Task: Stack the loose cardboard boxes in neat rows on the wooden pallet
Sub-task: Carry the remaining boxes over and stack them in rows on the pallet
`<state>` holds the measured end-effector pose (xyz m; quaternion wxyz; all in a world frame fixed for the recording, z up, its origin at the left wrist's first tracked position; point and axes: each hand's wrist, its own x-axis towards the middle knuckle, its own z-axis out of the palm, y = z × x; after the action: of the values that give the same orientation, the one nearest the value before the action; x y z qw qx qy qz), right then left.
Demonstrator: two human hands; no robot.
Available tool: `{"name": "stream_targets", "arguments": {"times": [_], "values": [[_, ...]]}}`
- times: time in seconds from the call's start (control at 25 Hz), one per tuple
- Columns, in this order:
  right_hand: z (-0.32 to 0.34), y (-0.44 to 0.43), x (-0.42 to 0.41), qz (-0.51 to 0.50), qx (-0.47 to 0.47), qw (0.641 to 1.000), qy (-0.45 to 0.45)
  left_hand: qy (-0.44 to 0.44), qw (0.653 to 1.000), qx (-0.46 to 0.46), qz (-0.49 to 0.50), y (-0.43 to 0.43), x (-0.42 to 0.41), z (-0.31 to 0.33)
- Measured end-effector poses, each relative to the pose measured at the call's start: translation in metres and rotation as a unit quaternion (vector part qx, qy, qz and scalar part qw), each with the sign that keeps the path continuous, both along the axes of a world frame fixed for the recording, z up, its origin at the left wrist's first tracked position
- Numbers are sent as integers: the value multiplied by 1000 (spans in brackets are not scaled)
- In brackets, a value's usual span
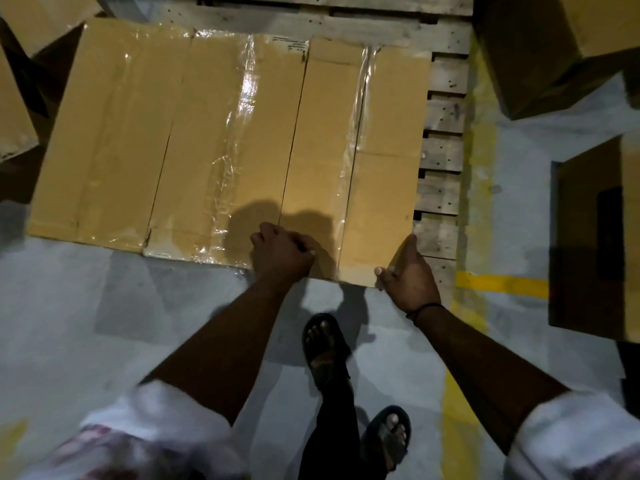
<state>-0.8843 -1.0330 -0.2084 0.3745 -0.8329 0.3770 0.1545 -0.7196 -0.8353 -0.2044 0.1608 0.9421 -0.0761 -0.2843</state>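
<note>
Three taped cardboard boxes lie side by side on the wooden pallet [441,150]: a left box [104,133], a middle box [225,150] and a right box [356,150]. My left hand [280,254] rests with curled fingers on the near top edge of the right box, at its left corner. My right hand [408,275] grips that box's near right corner, thumb on the front edge and fingers along the right side.
Loose cardboard boxes stand around: one at the top right [554,46], one at the right [595,244], more at the top left [14,109]. Yellow floor lines [502,284] run beside the pallet. My sandalled feet [325,348] stand on the grey concrete floor.
</note>
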Motion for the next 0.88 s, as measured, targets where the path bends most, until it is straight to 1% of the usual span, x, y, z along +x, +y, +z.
{"name": "stream_targets", "arguments": {"times": [0.04, 0.12, 0.2, 0.28, 0.32, 0.4, 0.52, 0.6, 0.72, 0.88], "values": [[2, -1, 0, 2, 7, 1000, 8, 2, 998, 47, -48, -5, -10, -5], [5, -5, 2, 11, 17, 999, 33, -23, 994, 76, -75, -22, -24, -7], [9, -11, 3, 28, 18, 998, 57, -55, 994, 70, -67, -38, -39, 2], [16, -17, 3, 49, 9, 997, 66, -86, 995, 23, -46, -46, -57, 10], [22, -23, 0, 46, 1, 997, 68, -79, 996, 13, -44, -52, -65, 17], [36, -36, -10, 18, -8, 998, 65, -59, 996, -9, -66, -71, -80, 30], [51, -67, -38, -37, -37, 998, 45, -46, 987, -61, -141, -107, -101, 35], [55, -90, -63, -78, -61, 995, 28, -66, 973, -64, -210, -142, -118, 37], [53, -116, -107, -122, -75, 990, 6, -59, 967, -66, -238, -192, -149, 47], [40, -152, -192, -210, -84, 974, 11, -33, 948, -67, -311, -255, -210, 48]]}}
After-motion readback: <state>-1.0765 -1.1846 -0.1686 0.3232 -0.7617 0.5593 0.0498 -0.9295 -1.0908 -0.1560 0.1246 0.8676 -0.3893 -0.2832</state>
